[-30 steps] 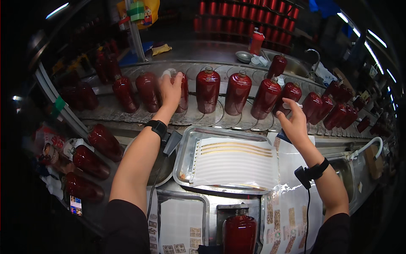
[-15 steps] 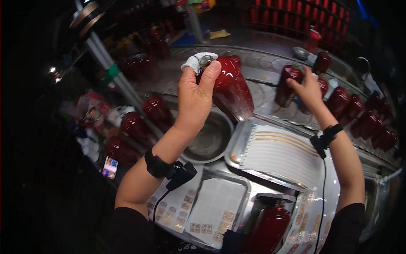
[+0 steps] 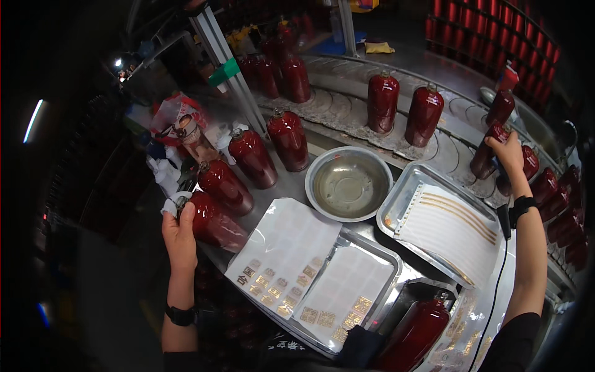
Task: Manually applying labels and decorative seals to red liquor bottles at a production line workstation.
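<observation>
At the left, my left hand (image 3: 180,239) is closed around the neck of a glossy red glass bottle (image 3: 214,223); white cloth covers some of its fingertips. That bottle leans, its paler base pointing right, beside the row of red bottles (image 3: 253,158) on the table's left side. Over at the right, my right hand (image 3: 511,155) grips the upper part of another red bottle (image 3: 483,158), which tilts at the conveyor. Its fingers are partly hidden behind the bottle.
A metal bowl of liquid (image 3: 315,189) stands mid-table beside a tray (image 3: 387,214) with a striped sheet. Nearer are sheets of gold stickers (image 3: 282,248) and a lying red bottle (image 3: 415,328). The conveyor (image 3: 334,111) curves behind, carrying several bottles; a metal post (image 3: 232,74) rises at left.
My view has swung left. The left hand has carried its bottle from above the bowl to the table's left side. My right hand stays with a bottle at the conveyor.
</observation>
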The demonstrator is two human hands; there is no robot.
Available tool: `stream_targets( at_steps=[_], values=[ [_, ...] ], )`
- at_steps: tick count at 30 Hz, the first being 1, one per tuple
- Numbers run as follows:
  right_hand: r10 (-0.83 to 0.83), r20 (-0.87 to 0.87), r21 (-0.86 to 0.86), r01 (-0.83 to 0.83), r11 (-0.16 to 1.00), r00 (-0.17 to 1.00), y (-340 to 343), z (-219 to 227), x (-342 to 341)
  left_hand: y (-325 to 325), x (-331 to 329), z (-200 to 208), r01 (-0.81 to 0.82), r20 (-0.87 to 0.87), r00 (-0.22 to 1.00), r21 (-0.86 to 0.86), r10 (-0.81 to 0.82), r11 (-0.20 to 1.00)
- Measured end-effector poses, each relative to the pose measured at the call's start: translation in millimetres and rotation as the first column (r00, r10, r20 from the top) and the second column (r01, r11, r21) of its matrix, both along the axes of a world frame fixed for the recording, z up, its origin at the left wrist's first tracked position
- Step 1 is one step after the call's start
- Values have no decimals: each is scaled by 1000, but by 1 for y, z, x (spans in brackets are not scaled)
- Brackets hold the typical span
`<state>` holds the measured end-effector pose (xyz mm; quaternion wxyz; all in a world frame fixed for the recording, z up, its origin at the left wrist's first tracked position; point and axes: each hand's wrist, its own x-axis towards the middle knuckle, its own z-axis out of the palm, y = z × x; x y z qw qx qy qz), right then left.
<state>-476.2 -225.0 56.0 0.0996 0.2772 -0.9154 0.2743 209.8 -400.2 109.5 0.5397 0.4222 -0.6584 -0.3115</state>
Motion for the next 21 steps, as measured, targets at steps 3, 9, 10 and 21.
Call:
stream_targets(
  at_steps=[3, 9, 10, 21],
  values=[
    [-34, 10, 11, 34, 999, 999, 17, 4, 2, -26, 17, -22, -84, 59, 995, -22, 86, 996],
    [-102, 41, 65, 99, 993, 994, 44, 9, -5, -55, 34, -41, -186, 38, 982, -38, 187, 982],
    [-103, 34, 56, 101, 993, 994, 46, 9, -5, -56, 35, -37, -217, 55, 975, -3, 217, 976],
    [81, 94, -250, -55, 967, 992, 110, 66, 22, -69, -67, 51, 108, 542, 835, -333, 96, 937]
  ],
)
